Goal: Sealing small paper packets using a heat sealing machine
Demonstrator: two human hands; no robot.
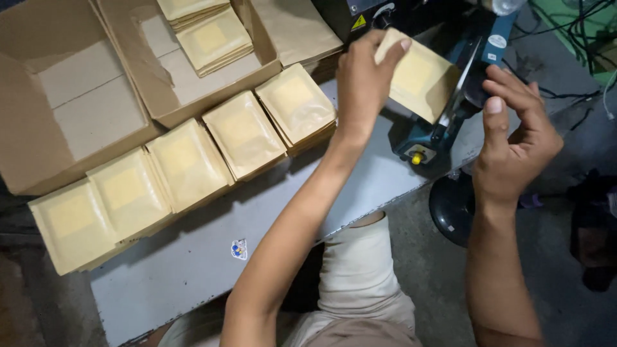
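1. The left hand (363, 80) pinches a flat, square, tan paper pouch with a pale yellow window (421, 77) by its upper left corner, thumb behind and fingers curled over the front.
2. The pouch stands tilted, its right edge entered into the jaw of the dark blue tabletop heat sealer (443, 122) at the far edge of the grey work table (193, 263).
3. The right hand (514, 144) rests at the sealer's arm beside the pouch's right edge; its fingers are pressed together and bent, with the thumb raised apart. Whether it grips the arm or the pouch edge cannot be told.
4. Judgement on method: the pouch mouth should lie flat and square across the sealing bar, free of creases, with both hands steadying it and the fingertips kept off the bar.
5. Count, table: five stacks of matching pouches (186, 164) lie in an overlapping row, left to right.
6. Count, cartons: two open brown cardboard boxes; the near left one (77, 103) shows no pouches, the other (167, 83) holds two stacks.
7. Count, other: one further pile of plain tan sheets (295, 29) lies behind the row.
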